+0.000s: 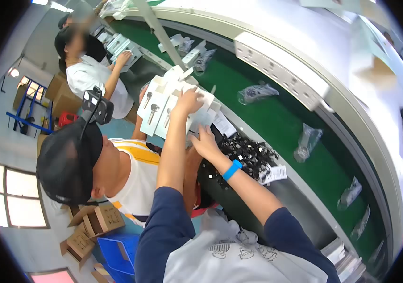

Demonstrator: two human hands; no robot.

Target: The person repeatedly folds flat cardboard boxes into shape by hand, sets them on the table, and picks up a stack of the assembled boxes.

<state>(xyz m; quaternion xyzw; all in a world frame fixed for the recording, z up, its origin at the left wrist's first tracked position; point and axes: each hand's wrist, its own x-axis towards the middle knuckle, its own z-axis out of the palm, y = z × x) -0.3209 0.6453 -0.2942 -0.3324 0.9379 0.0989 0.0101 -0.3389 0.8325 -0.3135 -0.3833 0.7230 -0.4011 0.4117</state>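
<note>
Several white boxes point(156, 113) with a dark picture on their fronts are stacked at the edge of the workbench. My left hand point(189, 100) is over the top of the stack, its fingers curled on a white box; the fingertips are partly hidden. Lower down, my right hand point(205, 143), below a blue wristband point(232, 170), has its fingers spread beside the near side of the stack. Close to it lies a pile of small black cable-like parts point(244, 153). A white printed sheet point(223, 124) lies between the boxes and the pile.
A co-worker in a black cap point(69, 160) stands close on the left, one arm behind the boxes. Another person point(95, 78) handles boxes farther back. Bagged parts point(308, 144) lie on the green conveyor point(281, 127). A socket strip point(281, 70) runs above. Cartons point(100, 219) and a blue crate point(119, 252) stand below.
</note>
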